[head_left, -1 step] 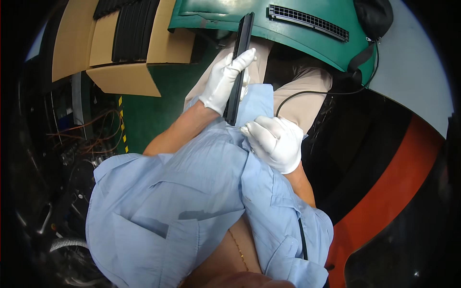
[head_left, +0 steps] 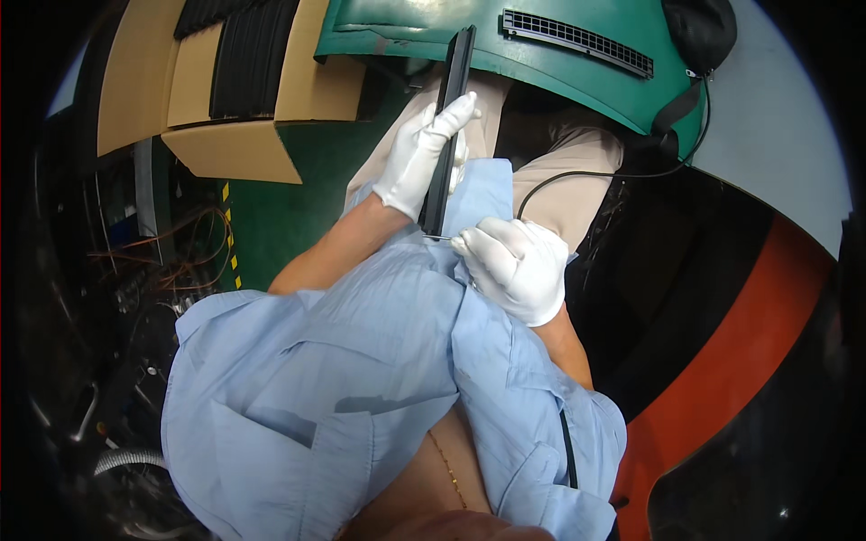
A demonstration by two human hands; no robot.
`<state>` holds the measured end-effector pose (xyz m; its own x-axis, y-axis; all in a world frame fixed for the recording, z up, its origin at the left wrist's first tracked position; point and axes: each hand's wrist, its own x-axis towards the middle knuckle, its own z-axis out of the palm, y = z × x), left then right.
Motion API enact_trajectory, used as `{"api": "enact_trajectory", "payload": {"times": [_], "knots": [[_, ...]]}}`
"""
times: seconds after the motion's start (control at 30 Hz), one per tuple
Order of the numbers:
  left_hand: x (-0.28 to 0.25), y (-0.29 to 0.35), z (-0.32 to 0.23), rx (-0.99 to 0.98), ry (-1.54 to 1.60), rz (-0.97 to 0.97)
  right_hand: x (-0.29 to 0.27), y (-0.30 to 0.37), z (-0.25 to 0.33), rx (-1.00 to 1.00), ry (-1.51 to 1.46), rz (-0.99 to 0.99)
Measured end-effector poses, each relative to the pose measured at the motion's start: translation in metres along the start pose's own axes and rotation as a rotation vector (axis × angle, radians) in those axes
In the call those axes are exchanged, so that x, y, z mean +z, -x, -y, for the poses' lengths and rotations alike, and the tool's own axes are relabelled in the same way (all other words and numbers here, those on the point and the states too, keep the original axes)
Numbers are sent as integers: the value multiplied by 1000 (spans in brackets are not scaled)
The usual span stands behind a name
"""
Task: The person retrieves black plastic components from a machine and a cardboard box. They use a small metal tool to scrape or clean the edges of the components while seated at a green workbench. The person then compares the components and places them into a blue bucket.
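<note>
My left hand [head_left: 422, 155], in a white glove, is closed around the middle of a long, narrow black bar [head_left: 458, 68]. The bar stands nearly lengthwise in front of me, its near end over my blue shirt and its far end against the green table's edge. In its own white glove, my right hand [head_left: 516, 269] pinches a thin metal rod-like tool [head_left: 438, 237]. The tool's slim shaft points left and meets or passes just below the bar's near end; whether they touch I cannot tell. Its handle is hidden inside the fist.
On the green table [head_left: 577, 36] lies a black slotted grille [head_left: 577, 43]. A black pouch [head_left: 702, 36] with a strap sits at its right corner, and a black cable [head_left: 577, 173] runs from there toward my right hand. An open cardboard box [head_left: 230, 153] holding black strips [head_left: 253, 59] stands at left.
</note>
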<state>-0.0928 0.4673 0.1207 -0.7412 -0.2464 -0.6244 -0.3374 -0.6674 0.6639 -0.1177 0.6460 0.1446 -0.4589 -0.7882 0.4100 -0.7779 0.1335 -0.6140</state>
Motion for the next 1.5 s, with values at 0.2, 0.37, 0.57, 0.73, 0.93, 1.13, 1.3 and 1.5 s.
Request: {"api": "enact_trajectory", "payload": {"times": [0.2,0.37,0.57,0.73,0.93,1.13,1.3,1.5], "knots": [[-4,17,12,-87,140,51,4,1,-1,20,36,-18],[-4,29,17,-149,147,86,0,-4,-1,44,67,-39],[-1,39,19,-134,58,80,-11,-15,-4,68,139,-26],[1,44,21,-144,-28,143,-15,-23,-18,67,202,-122],[12,49,11,-107,-125,120,-24,-41,-33,73,219,-163],[13,50,12,-119,-152,133,-33,-54,-49,94,252,-190],[10,47,17,-130,-130,134,-40,-62,-58,117,287,-186],[11,46,15,-122,-129,152,-43,-68,-64,128,280,-197]]}}
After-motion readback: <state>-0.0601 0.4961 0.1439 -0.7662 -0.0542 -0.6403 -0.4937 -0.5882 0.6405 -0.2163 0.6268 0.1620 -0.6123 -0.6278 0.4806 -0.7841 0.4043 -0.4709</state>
